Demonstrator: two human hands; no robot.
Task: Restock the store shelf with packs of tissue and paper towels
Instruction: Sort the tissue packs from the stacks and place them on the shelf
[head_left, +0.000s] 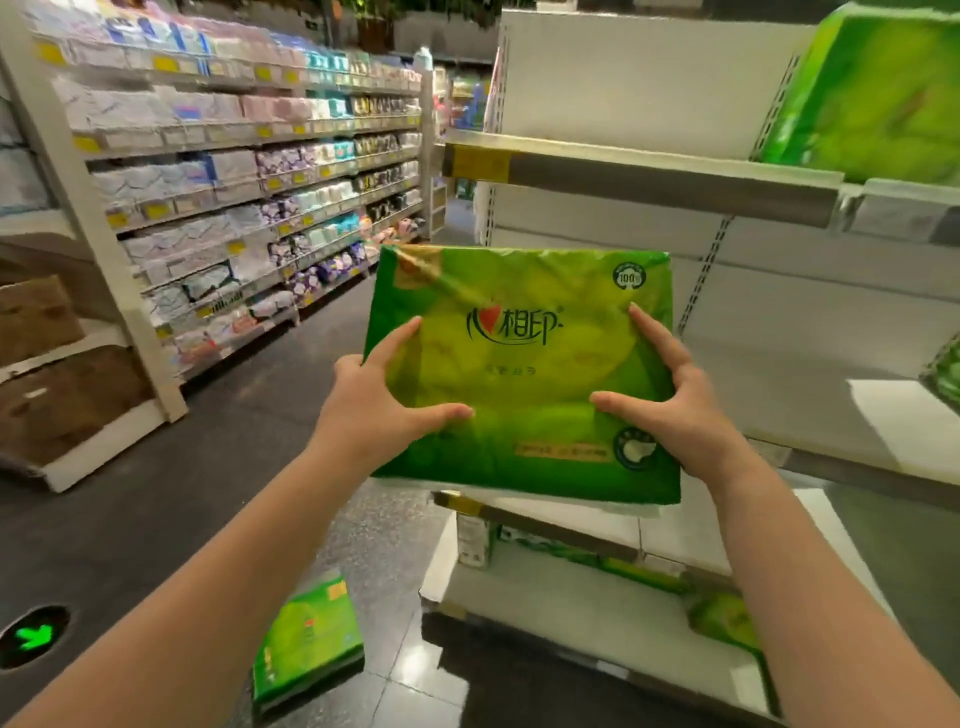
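Tissue pack (524, 374), a big green one, is held up in mid-air at the end of the white shelf unit, in front of its bare middle shelf (810, 395), so the step in hand looks like carrying a pack to its slot.

Starting at the left, the far aisle (249, 197) is lined with stocked goods, and low on the floor a second green pack (306, 649) lies waiting. The left hand (374, 410) grips the held pack by its left edge, thumb stretched across the front and fingers spread up the side. The right hand (675, 400) mirrors it on the right edge, thumb pressed to the front, fingers fanned upward. Both are wide open in span yet firmly clasping the wrapper.

Further right, another green pack (872, 88) already sits on the top shelf. The next move likely calls for swinging the pack rightward and sliding it flat onto the shelf, clear of the edge rail.
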